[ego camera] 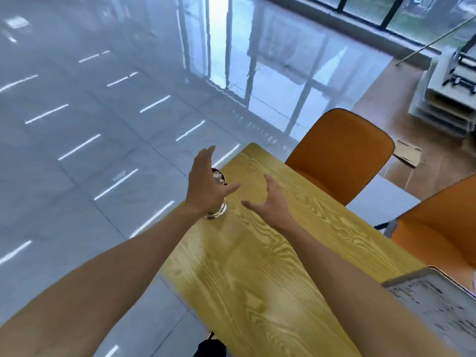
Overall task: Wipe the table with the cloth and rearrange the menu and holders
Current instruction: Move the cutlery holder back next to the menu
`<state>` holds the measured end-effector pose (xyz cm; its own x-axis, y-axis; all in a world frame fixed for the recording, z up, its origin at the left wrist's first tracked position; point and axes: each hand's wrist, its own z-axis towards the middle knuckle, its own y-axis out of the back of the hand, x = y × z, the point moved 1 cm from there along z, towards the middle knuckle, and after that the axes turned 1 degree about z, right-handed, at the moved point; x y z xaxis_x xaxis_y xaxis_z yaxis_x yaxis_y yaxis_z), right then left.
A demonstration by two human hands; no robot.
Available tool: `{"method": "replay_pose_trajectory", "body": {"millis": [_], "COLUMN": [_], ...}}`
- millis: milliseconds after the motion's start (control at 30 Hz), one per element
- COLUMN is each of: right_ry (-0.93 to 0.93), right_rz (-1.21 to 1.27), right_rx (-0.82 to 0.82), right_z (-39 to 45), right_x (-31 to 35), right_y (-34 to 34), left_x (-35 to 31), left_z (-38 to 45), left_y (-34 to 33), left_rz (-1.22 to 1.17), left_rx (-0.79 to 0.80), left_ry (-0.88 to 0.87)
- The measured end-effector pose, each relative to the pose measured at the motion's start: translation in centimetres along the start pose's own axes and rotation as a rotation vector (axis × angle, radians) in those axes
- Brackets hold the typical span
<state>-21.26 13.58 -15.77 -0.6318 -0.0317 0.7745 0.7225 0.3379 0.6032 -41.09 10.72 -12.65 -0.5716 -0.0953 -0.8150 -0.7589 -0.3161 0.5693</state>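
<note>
Bare and empty, both hands spread open over the yellow wood-grain table, left hand in front of the shiny holder at the table's left edge, right hand just beside, menu at the near right, orange chairs beyond, glossy grey floor around.

2 hands, 1 holder, 1 menu, 1 table, 2 orange chairs

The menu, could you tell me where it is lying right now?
In the head view the menu lies at the table's near right edge, beside the right forearm.
</note>
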Motion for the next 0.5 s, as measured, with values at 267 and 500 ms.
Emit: {"method": "replay_pose_trajectory", "body": {"millis": [267, 500], "right_ry": [-0.011, -0.083], "right_rz": [0.093, 0.226], "right_rx": [0.208, 0.258], "right_z": [3.6, 5.1], "right_x": [1.7, 1.5], "right_y": [-5.3, -7.9], "left_x": [5.7, 8.7], "left_z": [-0.2, -0.3], "left_y": [1.2, 0.9], "left_rz": [-0.175, -0.301], "left_rx": [0.170, 0.293], "left_ry": [0.321, 0.432]}}
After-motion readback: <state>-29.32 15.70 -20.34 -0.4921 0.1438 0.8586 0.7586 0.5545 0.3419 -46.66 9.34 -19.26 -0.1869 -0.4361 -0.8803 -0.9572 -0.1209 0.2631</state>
